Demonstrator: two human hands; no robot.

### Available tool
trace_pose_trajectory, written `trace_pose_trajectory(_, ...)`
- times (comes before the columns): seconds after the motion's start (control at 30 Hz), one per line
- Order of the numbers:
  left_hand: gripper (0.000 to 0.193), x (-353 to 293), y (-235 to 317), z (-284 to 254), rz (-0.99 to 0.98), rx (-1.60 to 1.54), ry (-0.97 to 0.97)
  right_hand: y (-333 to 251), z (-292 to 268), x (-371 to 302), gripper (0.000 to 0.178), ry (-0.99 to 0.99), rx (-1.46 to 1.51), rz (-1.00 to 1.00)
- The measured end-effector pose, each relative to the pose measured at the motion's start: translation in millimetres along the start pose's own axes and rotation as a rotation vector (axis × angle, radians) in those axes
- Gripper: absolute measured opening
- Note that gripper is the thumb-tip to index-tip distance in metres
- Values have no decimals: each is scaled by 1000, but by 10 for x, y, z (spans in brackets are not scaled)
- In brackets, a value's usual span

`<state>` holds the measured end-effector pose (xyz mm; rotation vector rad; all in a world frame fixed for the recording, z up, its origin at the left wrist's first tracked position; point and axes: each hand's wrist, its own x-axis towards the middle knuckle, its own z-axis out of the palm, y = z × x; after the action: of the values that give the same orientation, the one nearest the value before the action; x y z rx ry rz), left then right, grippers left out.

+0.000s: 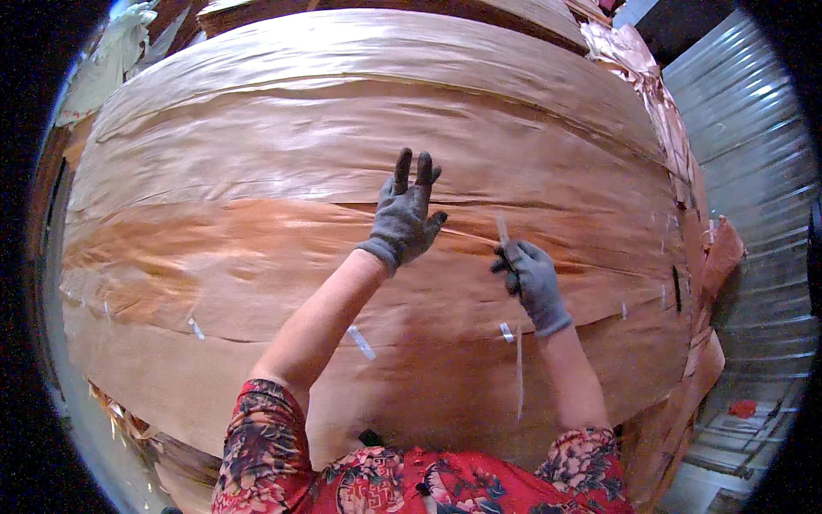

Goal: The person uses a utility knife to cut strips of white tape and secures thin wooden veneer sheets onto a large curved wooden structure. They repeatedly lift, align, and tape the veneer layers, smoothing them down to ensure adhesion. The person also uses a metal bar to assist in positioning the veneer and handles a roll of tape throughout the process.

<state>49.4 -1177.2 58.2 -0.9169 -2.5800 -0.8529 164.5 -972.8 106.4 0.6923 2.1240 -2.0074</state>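
We spread left hand (pixel 402 218) over brown sheets (pixel 342 141) lying beneath both hands; contact unclear. Right hand (pixel 535 283) pinched slim, blurred tool (pixel 503 230) near dark seam (pixel 471 203). We judged ripples (pixel 163 236) needed smoothing, left fingers (pixel 424 169) clear of tool.

Thin sheets (pixel 257 137) lie spread before the person (pixel 402 484), running well out to either side. Left hand (pixel 404 214) over their middle, farther out than the right hand (pixel 537 287), which is to its right. Thin tool (pixel 503 230) in the right hand, tip pointing away from the body. Short tape strips (pixel 360 342) in a row along the near seam, between hands and torso. Crumpled scraps (pixel 661 107) along the sheets' right edge; corrugated panel (pixel 745 111) beyond, farther right. More layers (pixel 535 14) behind the far edge.
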Motion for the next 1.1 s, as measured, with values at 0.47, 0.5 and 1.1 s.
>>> trace_pose_trajectory(0.47,43,197,-157,501,244,149,-177,6,242,946,27,-123,-97,128)
trace_pose_trajectory(0.5,40,198,-137,483,241,151,-179,61,225,953,27,-126,-118,136)
trace_pose_trajectory(1.1,51,161,37,583,254,270,-322,-51,-154,1132,27,-387,-597,3)
